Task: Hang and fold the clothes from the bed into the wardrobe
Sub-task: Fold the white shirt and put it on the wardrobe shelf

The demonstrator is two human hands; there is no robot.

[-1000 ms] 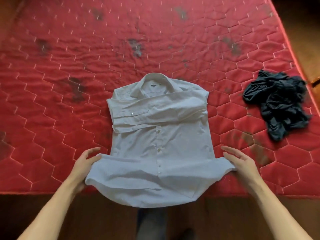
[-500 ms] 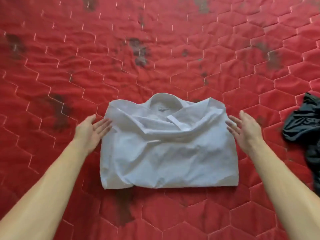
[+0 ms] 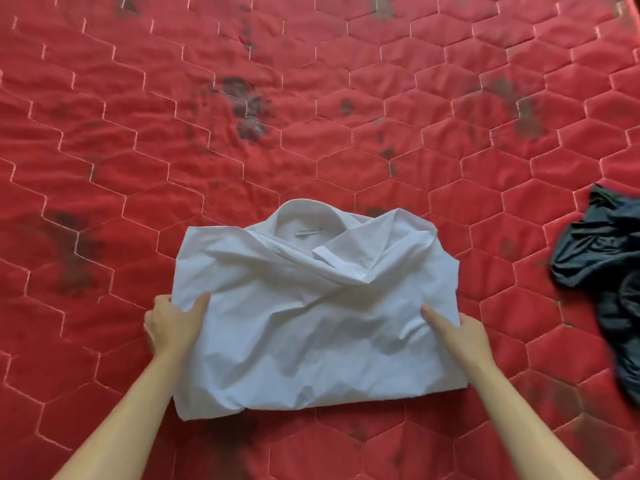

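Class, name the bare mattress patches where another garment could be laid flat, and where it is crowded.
Free: mattress beyond the white shirt, and left of the left hand. Crowded: right edge, where the dark garment lies.

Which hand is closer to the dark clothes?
Right. The right hand grips the white shirt at the edge facing the dark clothes; the left hand grips its opposite edge, farther away.

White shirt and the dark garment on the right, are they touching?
Apart. The head view shows bare red mattress between the white shirt and the dark garment.
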